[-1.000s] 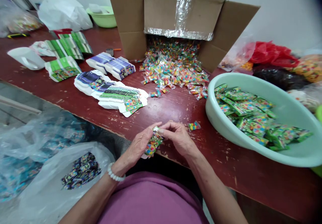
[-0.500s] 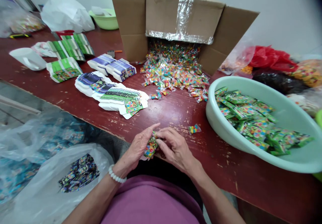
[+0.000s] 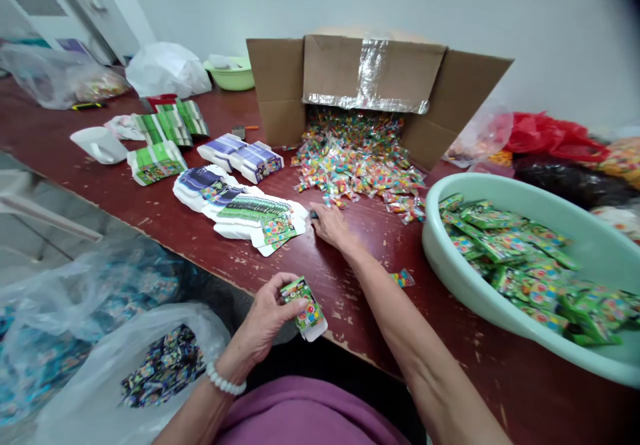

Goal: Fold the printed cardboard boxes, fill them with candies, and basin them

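Observation:
My left hand (image 3: 270,312) grips a small green printed box (image 3: 306,305), its thumb across the front. A white end flap on the box hangs open at the lower right. Stretched forward over the table, my right hand (image 3: 330,224) has its fingers bent down on a small clear candy packet (image 3: 313,214) at the left edge of the candy pile (image 3: 357,165). Most of that packet is hidden under the fingers. Just left of this hand lies a fanned stack of flat green boxes (image 3: 265,217). A single candy packet (image 3: 403,278) lies by my right forearm.
A cardboard carton (image 3: 280,92) spills candy packets onto the table. At right stands a pale green tub (image 3: 435,232) of filled green boxes. Purple bundles (image 3: 243,155), green bundles (image 3: 157,162) and a white mug (image 3: 100,145) are at left. Plastic bags (image 3: 210,325) sit below the table edge.
My right hand has left the green box and reached forward to the candy pile. My left hand keeps the box, now turned with its flap showing. The head view has tilted up.

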Available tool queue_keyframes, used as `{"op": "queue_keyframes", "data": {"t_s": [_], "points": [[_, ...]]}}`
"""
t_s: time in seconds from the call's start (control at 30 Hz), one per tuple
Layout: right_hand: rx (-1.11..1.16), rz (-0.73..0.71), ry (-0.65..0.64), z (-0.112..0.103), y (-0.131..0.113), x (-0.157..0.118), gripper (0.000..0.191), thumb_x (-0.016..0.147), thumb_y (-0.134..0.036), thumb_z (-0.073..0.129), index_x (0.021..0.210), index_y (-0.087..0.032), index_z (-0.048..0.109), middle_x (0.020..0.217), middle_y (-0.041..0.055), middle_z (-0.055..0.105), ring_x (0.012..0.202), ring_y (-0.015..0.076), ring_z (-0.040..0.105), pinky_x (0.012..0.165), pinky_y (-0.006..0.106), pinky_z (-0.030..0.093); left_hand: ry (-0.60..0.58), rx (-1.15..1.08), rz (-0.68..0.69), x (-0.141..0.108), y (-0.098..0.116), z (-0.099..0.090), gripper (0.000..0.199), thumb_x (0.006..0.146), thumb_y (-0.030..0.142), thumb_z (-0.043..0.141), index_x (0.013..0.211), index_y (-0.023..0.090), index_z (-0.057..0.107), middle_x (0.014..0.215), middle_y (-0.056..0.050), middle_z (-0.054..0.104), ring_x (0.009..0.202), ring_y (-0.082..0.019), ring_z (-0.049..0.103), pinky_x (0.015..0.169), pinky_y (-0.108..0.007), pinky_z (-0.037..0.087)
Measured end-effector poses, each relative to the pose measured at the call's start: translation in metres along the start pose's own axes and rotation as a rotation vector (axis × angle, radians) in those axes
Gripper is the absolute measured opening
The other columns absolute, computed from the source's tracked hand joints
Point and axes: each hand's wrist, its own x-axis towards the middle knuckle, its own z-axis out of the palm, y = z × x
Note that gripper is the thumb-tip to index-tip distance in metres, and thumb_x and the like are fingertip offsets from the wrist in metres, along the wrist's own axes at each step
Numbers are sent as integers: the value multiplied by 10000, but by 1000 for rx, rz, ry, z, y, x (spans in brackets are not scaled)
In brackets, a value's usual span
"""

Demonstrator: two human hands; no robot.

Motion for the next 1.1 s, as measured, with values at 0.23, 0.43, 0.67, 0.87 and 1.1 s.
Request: {"op": "queue_keyframes", "data": {"t_s": [0.23,0.43,0.67,0.87,1.1], "points": [[-9,-7,-78,-20,25,-78,374,873,-163,544,1212,-237,683,1114,54,745,960,221,653,895,336,483,153,145,160,14,2,-24,551,708,344,796,1215,218,619,1047,-11,685,888,-184,629,788,-278,494],[90,309,180,-44,45,-117,365,880,-193,466,1163,-194,697,993,58,752,769,180,658,767,310,506,142,593,263,22,3,-37,280,729,388,755,883,203,612,788,28,621,707,-159,551,644,-247,405],[92,344,108,-38,24,-105,237,844,-393,669,982,-213,736,1022,103,673,958,257,627,847,369,466,-156,996,284,17,24,-22,281,737,268,666,1017,257,652,1002,-48,699,949,-260,641,848,-328,443],[300,488,54,-37,27,-96,219,680,-383,808,676,-206,677,737,32,673,776,208,635,667,284,441,-69,926,281,19,23,-12,115,763,261,601,865,225,638,830,-19,657,834,-224,609,790,-306,458],[735,570,94,-44,16,-102,407,642,-517,780,826,-182,642,639,-14,653,505,109,544,443,210,360,-46,434,151,17,15,-14,312,680,253,715,981,186,667,816,4,668,795,-193,603,707,-263,490]]}}
